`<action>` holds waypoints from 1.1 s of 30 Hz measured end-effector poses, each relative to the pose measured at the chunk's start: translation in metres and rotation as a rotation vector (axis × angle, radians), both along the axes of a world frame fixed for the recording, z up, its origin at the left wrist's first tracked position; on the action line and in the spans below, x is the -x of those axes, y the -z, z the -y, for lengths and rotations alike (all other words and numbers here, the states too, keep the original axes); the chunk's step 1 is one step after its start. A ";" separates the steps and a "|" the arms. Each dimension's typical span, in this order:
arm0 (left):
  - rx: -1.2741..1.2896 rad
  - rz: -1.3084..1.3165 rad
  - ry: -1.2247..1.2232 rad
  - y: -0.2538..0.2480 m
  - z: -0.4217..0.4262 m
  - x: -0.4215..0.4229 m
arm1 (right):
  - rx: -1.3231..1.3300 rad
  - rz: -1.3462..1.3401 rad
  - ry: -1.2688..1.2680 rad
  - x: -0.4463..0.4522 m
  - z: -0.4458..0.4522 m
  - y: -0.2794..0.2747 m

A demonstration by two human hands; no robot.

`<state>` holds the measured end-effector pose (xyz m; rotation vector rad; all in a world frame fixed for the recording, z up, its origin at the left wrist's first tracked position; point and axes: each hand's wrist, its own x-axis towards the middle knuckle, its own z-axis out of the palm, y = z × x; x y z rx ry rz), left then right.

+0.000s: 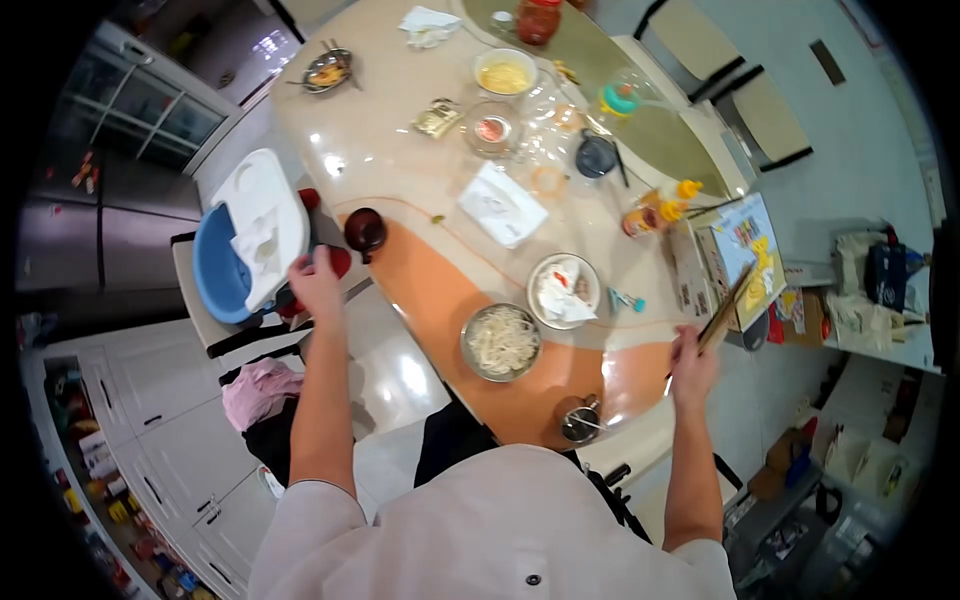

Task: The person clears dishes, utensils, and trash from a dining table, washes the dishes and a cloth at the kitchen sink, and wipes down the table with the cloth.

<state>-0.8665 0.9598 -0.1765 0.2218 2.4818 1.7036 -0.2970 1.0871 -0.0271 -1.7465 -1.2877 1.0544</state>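
Clasping wooden sticks (728, 308), right hand (693, 366) flanks table (400, 285); left hand (318, 286) beyond edge, fingers unclear

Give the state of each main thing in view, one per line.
Right hand: closed around sticks
Left hand: grip unclear
Steel bowl: filled with pale strips
Near white bowl: holding crumpled tissue
Far white bowl: holding yellow food
White tray: another tissue on it
Bottles: capped

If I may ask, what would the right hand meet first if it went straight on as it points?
Probably the box, which the wooden sticks in the right hand overlap in view; depth is unclear, so the hand might pass above it.
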 end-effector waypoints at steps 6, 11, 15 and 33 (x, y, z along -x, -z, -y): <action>0.040 0.460 0.381 -0.032 -0.039 -0.030 | 0.288 -0.216 -0.351 0.078 0.072 0.015; 0.116 0.462 0.574 -0.022 -0.049 -0.023 | 0.219 -0.070 -0.377 0.087 0.089 0.034; -0.002 0.618 0.574 -0.067 -0.030 -0.074 | 0.155 0.151 -0.383 0.063 0.084 0.040; -0.076 1.138 0.709 -0.114 0.114 -0.309 | 0.212 0.204 -0.903 -0.035 0.100 0.068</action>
